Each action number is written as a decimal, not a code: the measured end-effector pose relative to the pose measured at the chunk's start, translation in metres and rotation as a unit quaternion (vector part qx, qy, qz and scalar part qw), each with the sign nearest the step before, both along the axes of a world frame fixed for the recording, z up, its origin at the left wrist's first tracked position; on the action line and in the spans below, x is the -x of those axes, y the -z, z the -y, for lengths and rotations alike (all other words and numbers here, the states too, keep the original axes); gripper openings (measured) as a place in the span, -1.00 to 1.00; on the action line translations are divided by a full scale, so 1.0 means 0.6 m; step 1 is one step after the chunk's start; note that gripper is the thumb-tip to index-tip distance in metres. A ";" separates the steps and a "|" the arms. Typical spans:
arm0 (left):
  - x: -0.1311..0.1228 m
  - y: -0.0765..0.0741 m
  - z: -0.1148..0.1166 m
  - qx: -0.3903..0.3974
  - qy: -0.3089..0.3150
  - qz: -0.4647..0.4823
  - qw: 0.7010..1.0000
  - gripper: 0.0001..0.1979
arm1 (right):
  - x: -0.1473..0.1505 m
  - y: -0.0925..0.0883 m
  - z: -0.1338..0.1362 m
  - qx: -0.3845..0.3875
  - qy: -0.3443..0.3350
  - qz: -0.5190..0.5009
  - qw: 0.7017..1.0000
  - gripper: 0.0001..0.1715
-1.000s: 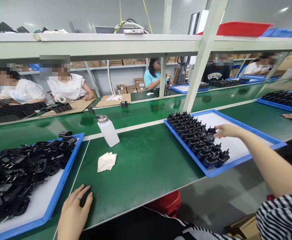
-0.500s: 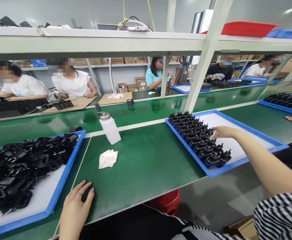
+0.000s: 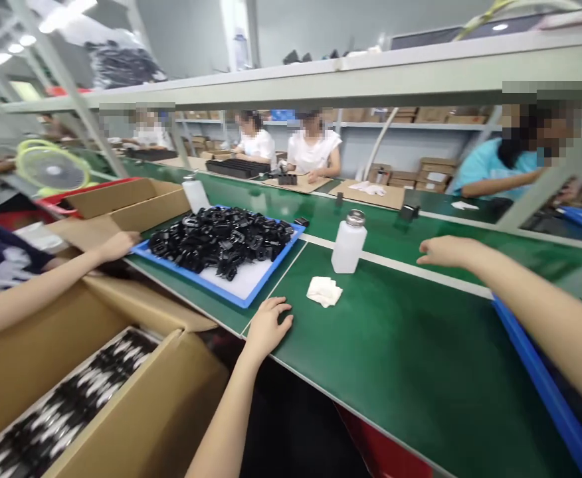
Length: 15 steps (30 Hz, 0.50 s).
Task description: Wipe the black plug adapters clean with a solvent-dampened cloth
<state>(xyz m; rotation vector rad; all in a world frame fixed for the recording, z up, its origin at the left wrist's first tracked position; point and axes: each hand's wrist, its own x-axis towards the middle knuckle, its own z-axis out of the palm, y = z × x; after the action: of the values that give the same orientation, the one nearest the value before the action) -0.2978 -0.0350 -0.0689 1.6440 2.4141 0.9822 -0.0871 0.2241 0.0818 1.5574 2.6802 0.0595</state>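
Observation:
My left hand [image 3: 270, 325] rests on the green table near its front edge, fingers apart and nothing in them. It lies between a crumpled white cloth [image 3: 324, 291] and the blue-rimmed tray [image 3: 246, 300] heaped with black plastic pieces [image 3: 221, 240]. Over the table to the right, my right hand [image 3: 448, 253] hangs with loosely bent fingers; I see nothing in it. Left of that hand stands a white bottle with a metal cap [image 3: 349, 244]. Below my right forearm runs the edge of another blue tray [image 3: 535, 372], its contents mostly hidden.
At left, a co-worker's arm [image 3: 106, 249] reaches to the heaped tray. An open carton [image 3: 171, 372] with black and white items stands below. A second bottle [image 3: 196, 194] is behind the tray. A shelf beam [image 3: 371, 83] crosses above; several people sit opposite.
The view has swung left. My right hand has left the tray of upright black plug adapters and is now in the air over the table. My left hand stays on the table.

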 end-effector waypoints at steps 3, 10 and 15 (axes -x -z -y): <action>-0.002 -0.002 0.001 -0.010 -0.020 0.041 0.999 -0.78 | 0.063 0.065 -0.030 0.016 -0.007 -0.016 1.000 -0.74; -0.004 -0.001 0.003 -0.016 -0.039 0.066 0.997 -0.80 | 0.073 0.164 -0.076 -0.005 0.055 -0.233 0.971 -0.58; -0.019 -0.032 -0.036 0.054 -0.056 0.035 0.996 -0.72 | 0.046 0.186 -0.083 -0.007 0.100 -0.408 0.907 -0.63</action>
<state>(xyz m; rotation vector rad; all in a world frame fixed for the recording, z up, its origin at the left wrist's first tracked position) -0.2863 -0.0136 -0.0496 1.4287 2.4887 0.8891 -0.1146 0.2736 -0.0295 2.2355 3.0133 -0.7467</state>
